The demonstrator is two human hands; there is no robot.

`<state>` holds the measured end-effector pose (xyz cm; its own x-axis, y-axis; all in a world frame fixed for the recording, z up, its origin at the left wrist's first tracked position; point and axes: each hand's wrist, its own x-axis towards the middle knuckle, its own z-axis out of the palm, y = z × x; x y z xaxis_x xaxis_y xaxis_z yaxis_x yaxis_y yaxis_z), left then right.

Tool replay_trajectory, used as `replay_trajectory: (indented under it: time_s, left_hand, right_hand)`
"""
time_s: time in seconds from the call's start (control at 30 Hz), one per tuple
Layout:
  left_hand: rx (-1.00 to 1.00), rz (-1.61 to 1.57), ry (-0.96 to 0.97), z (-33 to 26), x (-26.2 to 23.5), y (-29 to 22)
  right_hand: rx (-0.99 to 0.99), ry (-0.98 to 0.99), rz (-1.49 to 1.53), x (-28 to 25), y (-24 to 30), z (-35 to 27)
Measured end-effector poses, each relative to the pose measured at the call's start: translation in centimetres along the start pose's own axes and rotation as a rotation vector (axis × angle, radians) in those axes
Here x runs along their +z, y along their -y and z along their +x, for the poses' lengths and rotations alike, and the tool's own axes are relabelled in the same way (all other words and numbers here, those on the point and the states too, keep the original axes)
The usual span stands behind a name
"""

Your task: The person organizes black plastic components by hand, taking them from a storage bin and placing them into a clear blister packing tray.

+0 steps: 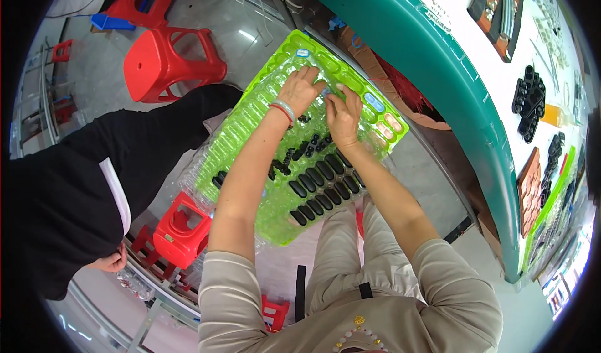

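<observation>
My left hand (299,92) is over the upper part of a clear plastic blister tray (263,96), fingers bent and close together. Beside it, my right hand (343,116) has its thumb and forefinger drawn together. Between the fingertips of both hands is a small bluish piece (325,92), too small and covered to name. The clear trays lie on a bright green tray (293,40) with oval pockets. Black oval cases (315,176) stand in rows nearer to me, with smaller black parts (307,147) scattered above them. Light blue (374,102) and pink oval pieces (392,122) sit in pockets at the right.
A person in a black sleeve (144,127) is close on my left. Red plastic stools (159,65) stand at the far left, another red stool (181,231) nearer. A white table with a green edge (451,83) curves along the right, carrying black parts (529,102) and brown blocks (531,184).
</observation>
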<state>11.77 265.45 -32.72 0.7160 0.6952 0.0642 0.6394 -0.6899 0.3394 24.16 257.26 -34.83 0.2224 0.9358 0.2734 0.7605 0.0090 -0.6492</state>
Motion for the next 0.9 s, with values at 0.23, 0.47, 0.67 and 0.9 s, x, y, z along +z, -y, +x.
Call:
replay_trajectory:
  time_s: [0.23, 0.47, 0.67, 0.9]
  left_hand:
    - [0.151, -0.047, 0.032, 1.1, -2.5, 0.0]
    - [-0.213, -0.748, 0.102, -0.8, -16.7, -9.3]
    - [-0.028, -0.846, -0.153, -0.4, -28.8, -17.6]
    - [0.121, -0.9, -0.294, 0.5, -35.7, -24.6]
  right_hand:
    - [0.098, 0.023, 0.049, -5.4, 1.1, -0.5]
    - [0.524, 0.369, 0.993, -17.3, 7.1, 2.9]
    - [-0.074, 0.262, 0.865, -29.5, 13.6, 6.1]
    - [-0.068, 0.159, 1.066, -39.4, 18.0, 5.6]
